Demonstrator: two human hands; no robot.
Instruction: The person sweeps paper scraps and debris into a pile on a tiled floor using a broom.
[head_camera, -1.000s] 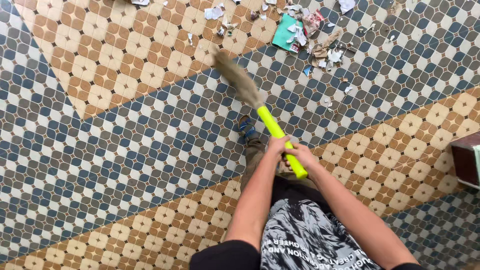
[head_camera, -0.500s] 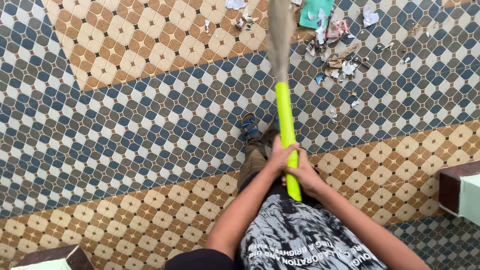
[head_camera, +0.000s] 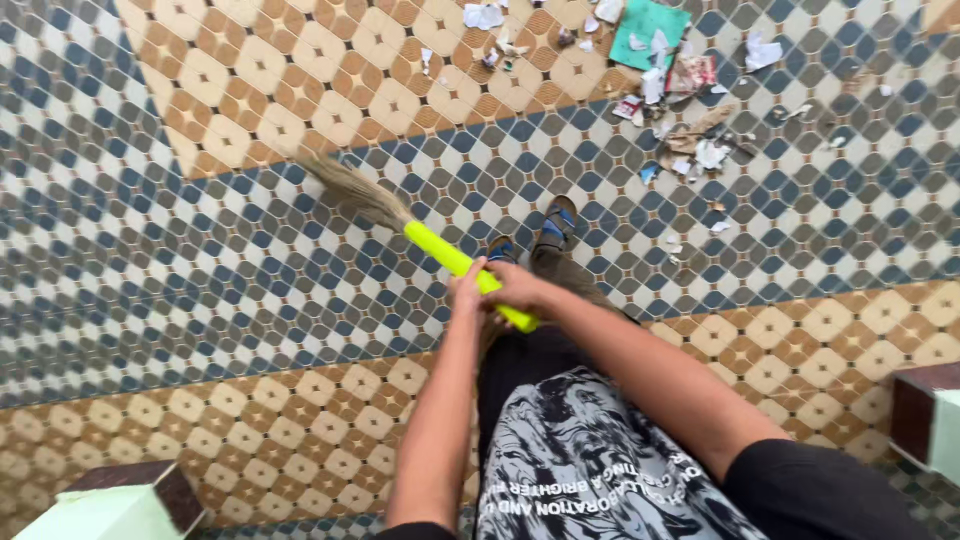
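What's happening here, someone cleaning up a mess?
A person is sweeping a patterned tile floor with a grass broom that has a bright yellow-green handle. Both hands grip the handle close together: the left hand and the right hand. The bristles point out to the person's left, well away from the litter. A scatter of torn paper scraps and wrappers lies ahead near the top of the view, beyond the person's sandalled feet.

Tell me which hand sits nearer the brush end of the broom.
Left. The left hand grips the yellow handle higher up, closer to the straw bristles. The right hand holds just behind it, toward the handle's butt end, farther from the bristles.
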